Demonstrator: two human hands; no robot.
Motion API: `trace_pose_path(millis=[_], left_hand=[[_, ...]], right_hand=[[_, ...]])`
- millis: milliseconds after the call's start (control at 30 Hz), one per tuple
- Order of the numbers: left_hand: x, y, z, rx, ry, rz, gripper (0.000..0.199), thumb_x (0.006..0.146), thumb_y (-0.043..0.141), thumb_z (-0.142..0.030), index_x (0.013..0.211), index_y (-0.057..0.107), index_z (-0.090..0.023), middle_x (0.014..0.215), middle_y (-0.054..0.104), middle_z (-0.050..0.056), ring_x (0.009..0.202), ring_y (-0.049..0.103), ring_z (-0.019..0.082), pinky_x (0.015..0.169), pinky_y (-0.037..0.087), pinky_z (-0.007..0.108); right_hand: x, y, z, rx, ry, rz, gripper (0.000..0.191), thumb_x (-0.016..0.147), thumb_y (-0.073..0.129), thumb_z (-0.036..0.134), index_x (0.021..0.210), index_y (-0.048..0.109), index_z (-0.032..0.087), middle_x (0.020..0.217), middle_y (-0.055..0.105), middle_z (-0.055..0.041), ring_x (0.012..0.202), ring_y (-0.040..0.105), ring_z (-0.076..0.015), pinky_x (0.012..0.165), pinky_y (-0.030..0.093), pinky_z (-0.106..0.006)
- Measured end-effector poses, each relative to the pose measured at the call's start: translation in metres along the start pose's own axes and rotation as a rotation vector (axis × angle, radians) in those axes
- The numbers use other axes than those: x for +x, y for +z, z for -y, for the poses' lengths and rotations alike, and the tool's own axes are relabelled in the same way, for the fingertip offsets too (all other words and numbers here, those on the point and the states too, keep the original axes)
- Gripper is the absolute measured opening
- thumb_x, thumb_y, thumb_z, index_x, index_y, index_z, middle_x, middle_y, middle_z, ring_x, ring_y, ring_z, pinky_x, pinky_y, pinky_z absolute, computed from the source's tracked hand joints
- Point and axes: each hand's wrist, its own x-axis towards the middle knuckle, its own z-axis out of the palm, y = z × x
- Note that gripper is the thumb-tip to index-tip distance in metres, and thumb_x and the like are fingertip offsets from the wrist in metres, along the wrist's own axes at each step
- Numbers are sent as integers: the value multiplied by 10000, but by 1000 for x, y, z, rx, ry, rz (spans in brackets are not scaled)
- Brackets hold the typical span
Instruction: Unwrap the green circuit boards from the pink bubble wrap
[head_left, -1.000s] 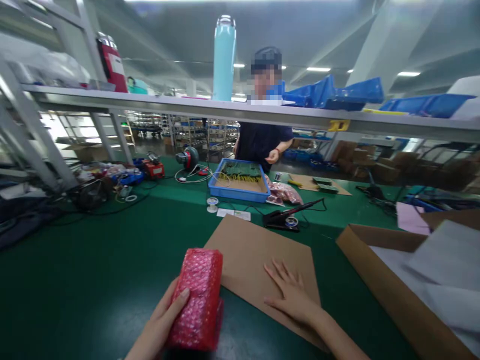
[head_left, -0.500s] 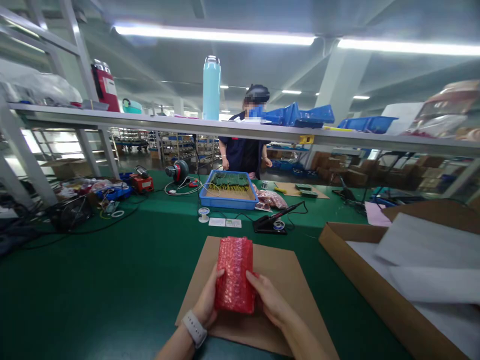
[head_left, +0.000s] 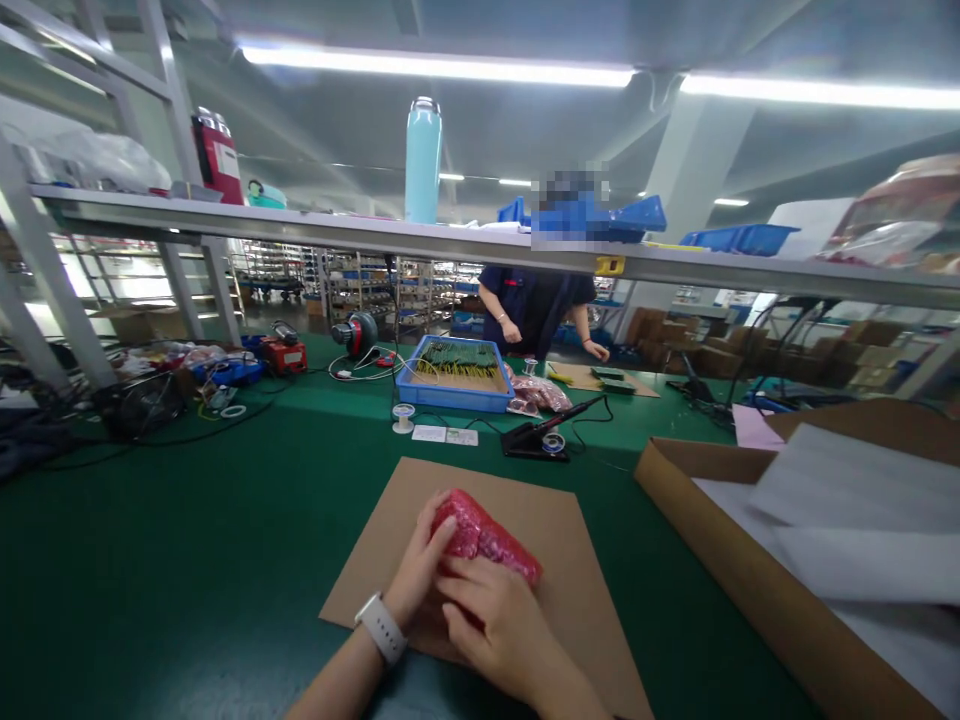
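A red bubble-wrap package [head_left: 498,540] lies turned at a slant over a flat brown cardboard sheet [head_left: 556,520]. My left hand [head_left: 424,556], with a pale watch on its wrist, grips the package's left end, thumb on the near side and fingers round the far side. Against the package's near side, my right hand [head_left: 495,620] has its fingers bent and pressed to the wrap. Its fingertips are partly hidden, and the package's contents cannot be seen.
At the right stands an open cardboard box [head_left: 720,570] with white foam sheets. Beyond the cardboard are a soldering iron on its stand [head_left: 536,440], a solder spool [head_left: 403,420] and a blue tray [head_left: 454,398] of circuit boards. A shelf [head_left: 330,232] crosses above; a person stands behind.
The package has gone from upright to slanted and tipped. My right hand has shifted left to its near side, and my left hand has moved up its end. The person behind has moved right.
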Motion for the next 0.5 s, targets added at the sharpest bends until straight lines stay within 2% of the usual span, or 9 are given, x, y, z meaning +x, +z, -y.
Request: trace_pose_path(millis=[67, 133, 200, 233, 300, 367, 433, 500], left_hand=[[-1, -2, -2, 274, 129, 28, 411, 737, 621, -378, 1115, 569, -226, 1391, 350, 86, 1317, 254, 271, 1113, 138, 417], [-4, -2, -4, 480, 243, 69, 308, 721, 633, -298, 1020, 607, -232, 1346, 394, 83, 1287, 301, 280, 1088, 198, 455], [-7, -1, -5, 605, 333, 135, 235, 744, 583, -247, 977, 608, -227, 1270, 463, 89, 1221, 386, 273, 1041, 285, 477], [-9, 0, -6, 651, 363, 174, 234, 754, 562, -235, 984, 601, -225, 1234, 493, 92, 1183, 425, 265, 1017, 322, 474], [-13, 2, -8, 709, 386, 223, 254, 784, 528, -256, 1032, 580, -227, 1167, 545, 92, 1113, 485, 246, 977, 380, 450], [-15, 5, -9, 744, 357, 214, 303, 809, 510, -318, 1097, 545, -230, 1130, 575, 89, 1064, 523, 235, 941, 422, 429], [-15, 6, -10, 786, 311, 156, 357, 800, 519, -369, 1126, 523, -222, 1122, 584, 93, 1043, 538, 245, 917, 442, 438], [-15, 5, -9, 819, 279, 96, 380, 764, 552, -372, 1106, 533, -207, 1104, 590, 101, 1025, 549, 264, 904, 449, 461]], right_hand=[[1, -3, 0, 15, -4, -15, 186, 754, 466, 177, 750, 649, 208, 780, 663, -36, 720, 575, -179, 665, 433, -305], [5, -11, -13, 32, 89, -161, 231, 789, 401, 189, 677, 603, 197, 685, 620, -32, 671, 549, -164, 640, 416, -291], [8, -19, -32, 25, 267, -289, 213, 806, 402, 219, 782, 610, 184, 804, 632, -57, 789, 562, -182, 724, 422, -310], [8, -20, -42, 25, 359, -298, 202, 797, 433, 235, 865, 614, 176, 900, 635, -76, 876, 560, -201, 777, 421, -329], [7, -17, -57, 93, 496, -190, 280, 770, 493, 258, 1015, 601, 173, 1047, 618, -96, 991, 545, -229, 853, 413, -363], [2, -10, -65, 252, 541, -84, 357, 774, 497, 271, 1112, 572, 182, 1112, 606, -90, 1027, 546, -225, 889, 414, -372], [-3, -5, -65, 388, 547, -79, 427, 743, 523, 224, 1168, 544, 190, 1149, 594, -74, 1045, 545, -208, 926, 406, -367], [-7, -4, -57, 427, 544, -123, 558, 649, 587, 147, 1201, 528, 203, 1162, 585, -64, 1044, 542, -208, 947, 399, -372]])
